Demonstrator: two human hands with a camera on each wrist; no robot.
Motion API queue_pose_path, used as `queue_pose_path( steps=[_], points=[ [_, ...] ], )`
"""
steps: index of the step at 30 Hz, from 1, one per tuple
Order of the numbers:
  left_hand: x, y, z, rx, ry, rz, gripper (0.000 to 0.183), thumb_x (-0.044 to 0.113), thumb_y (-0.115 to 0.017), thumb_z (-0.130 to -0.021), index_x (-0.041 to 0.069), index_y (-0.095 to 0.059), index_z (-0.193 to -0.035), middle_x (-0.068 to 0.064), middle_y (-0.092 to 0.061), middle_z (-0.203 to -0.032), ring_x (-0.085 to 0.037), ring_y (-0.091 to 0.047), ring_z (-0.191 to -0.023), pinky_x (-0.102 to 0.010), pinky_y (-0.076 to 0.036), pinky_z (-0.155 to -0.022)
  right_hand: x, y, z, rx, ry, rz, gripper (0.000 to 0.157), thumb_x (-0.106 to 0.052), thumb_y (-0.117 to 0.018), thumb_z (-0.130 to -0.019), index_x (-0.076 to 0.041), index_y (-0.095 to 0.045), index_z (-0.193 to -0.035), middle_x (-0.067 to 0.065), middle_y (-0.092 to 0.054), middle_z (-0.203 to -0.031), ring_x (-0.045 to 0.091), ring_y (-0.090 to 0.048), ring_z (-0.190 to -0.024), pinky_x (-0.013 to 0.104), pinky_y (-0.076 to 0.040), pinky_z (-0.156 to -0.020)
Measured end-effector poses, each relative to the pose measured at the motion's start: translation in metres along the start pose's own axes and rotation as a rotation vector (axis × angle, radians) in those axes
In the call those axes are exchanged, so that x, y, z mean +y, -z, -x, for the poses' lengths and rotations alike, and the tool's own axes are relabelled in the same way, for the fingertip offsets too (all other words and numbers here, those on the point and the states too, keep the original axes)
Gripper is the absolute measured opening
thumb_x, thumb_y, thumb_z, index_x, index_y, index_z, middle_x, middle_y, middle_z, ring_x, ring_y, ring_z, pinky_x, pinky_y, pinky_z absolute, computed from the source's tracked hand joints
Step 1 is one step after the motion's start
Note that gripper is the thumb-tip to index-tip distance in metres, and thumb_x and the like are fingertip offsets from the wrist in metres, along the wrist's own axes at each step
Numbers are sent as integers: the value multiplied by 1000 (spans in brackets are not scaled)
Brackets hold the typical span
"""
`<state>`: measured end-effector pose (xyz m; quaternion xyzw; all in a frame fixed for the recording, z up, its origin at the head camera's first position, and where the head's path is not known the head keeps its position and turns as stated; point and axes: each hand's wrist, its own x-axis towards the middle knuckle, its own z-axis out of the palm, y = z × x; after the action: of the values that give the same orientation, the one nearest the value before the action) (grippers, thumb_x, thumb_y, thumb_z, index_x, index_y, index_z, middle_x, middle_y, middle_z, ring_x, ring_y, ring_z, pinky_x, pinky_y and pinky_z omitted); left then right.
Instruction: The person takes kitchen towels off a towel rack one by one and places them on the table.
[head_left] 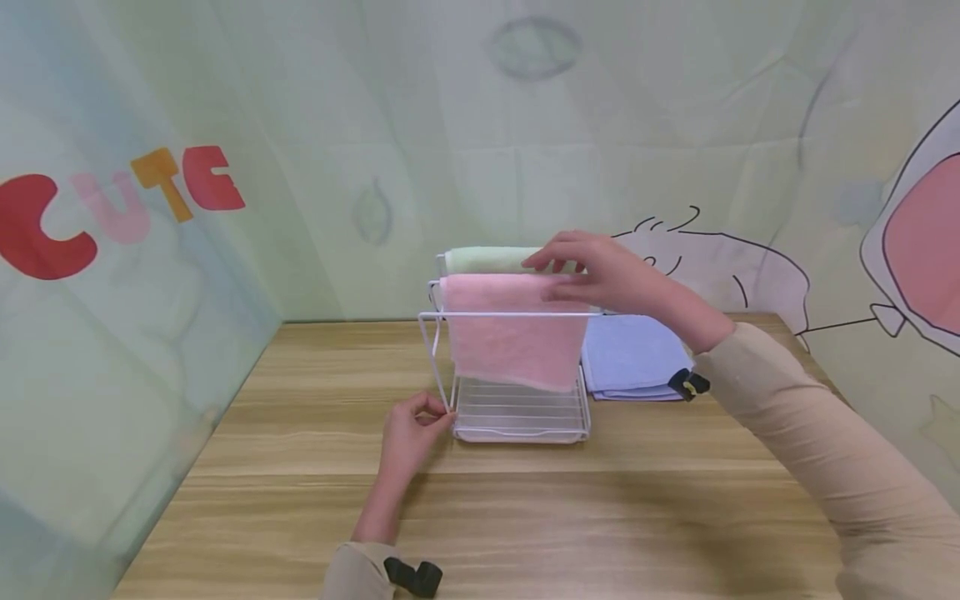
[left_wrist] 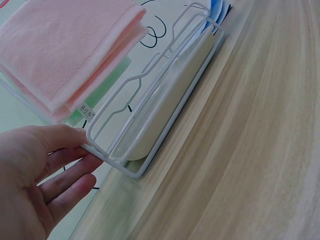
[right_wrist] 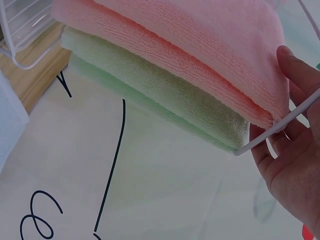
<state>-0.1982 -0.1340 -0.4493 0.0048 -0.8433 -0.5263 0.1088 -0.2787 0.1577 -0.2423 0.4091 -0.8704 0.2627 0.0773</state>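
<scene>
A white wire towel rack (head_left: 517, 315) stands on the table with a tray (head_left: 525, 435) in its base. Over its bars hang a folded pink towel (head_left: 517, 333) in front and a pale green towel (head_left: 487, 260) behind. My left hand (head_left: 412, 429) pinches the rack's wire frame low at the left corner, thumb and fingers on the wire. At the top right end my right hand (head_left: 600, 271) touches the towels with loose fingers. Its thumb (right_wrist: 295, 65) lies against the pink towel, while its fingers reach back toward the green one, beside the rack's side wire.
Folded blue towels (head_left: 637, 358) lie on the wooden table (head_left: 337, 483) right of the rack, beneath the right forearm. A printed curtain (head_left: 322, 167) hangs behind and at both sides of the table.
</scene>
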Motion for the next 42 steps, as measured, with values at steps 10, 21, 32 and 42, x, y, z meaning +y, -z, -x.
queue_pose_path(
  steps=[10, 21, 32, 42],
  points=[
    [1, 0, 0, 0, 13, -5, 11, -2, -77, -79, 0, -66, -79, -17, -73, -87, -27, -75, -78, -23, -63, -68, -2, -1, -2, -30, -44, 29, 32, -21, -76, -87, -22, -70, -119, -5, -67, -100, 12, -57, -88, 30, -50, -77],
    [1, 0, 0, -1, 20, 4, 11, -1, -77, -79, 0, -66, -80, -17, -73, -87, -26, -75, -79, -21, -62, -68, -2, -5, -2, 20, -39, 37, 16, -17, -74, -89, -13, -75, -103, 1, -66, -89, 13, -55, -76, 24, -49, -66],
    [0, 3, 1, 6, 11, 4, 10, -2, -77, -79, -1, -66, -80, -19, -72, -87, -27, -75, -79, -22, -62, -69, -4, -9, -3, 134, 14, 53, 7, -11, -73, -89, -9, -76, -95, 4, -70, -87, 14, -51, -72, 20, -43, -64],
    [2, 3, 1, 0, 25, -1, 11, 1, -78, -78, -1, -67, -81, -18, -73, -89, -28, -75, -80, -22, -62, -69, -7, -7, -3, 146, 29, 69, 10, -10, -72, -89, -7, -75, -98, 6, -70, -88, 14, -53, -73, 22, -45, -64]
  ],
)
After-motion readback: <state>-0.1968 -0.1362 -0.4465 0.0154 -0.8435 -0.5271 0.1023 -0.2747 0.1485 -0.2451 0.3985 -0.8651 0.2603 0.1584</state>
